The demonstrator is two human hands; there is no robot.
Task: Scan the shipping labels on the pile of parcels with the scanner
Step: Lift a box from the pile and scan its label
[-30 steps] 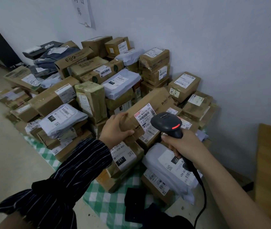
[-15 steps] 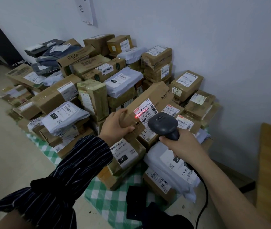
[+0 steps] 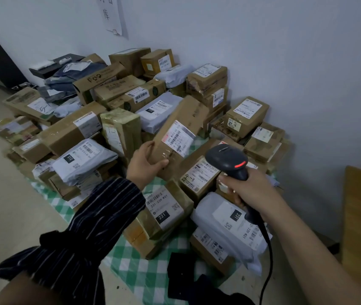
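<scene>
The scanner (image 3: 228, 160) sits low and right of centre, a dark handheld unit with a red light glowing at the back of its head. Its handle is almost wholly hidden inside the right hand (image 3: 247, 190), whose fingers are wrapped tight around it. A black cable (image 3: 268, 256) runs down from under that hand and is cut off at the bottom edge. Just up and left of the scanner's head is the shipping label (image 3: 178, 137) on a long brown box (image 3: 186, 115). Label and box are both smeared with blur, so the barcode shows only as dark bars and the print cannot be read. The left hand (image 3: 145, 165) grips the near end of this box, thumb across the top face and fingers curled under out of sight, holding it tilted over the pile of parcels (image 3: 71, 133). A striped sleeve (image 3: 91, 221) covers that forearm. Below the hands lie a carton marked 231 (image 3: 164, 208), a grey mailing bag (image 3: 225, 219) partly hidden by the right wrist, and a carton with "4-3" handwritten (image 3: 199, 175). The pile rests on a green checked cloth (image 3: 150, 271) on the floor against a pale wall. The far parcels are too small to read, and a paper notice (image 3: 111, 14) is cut off at the top.
</scene>
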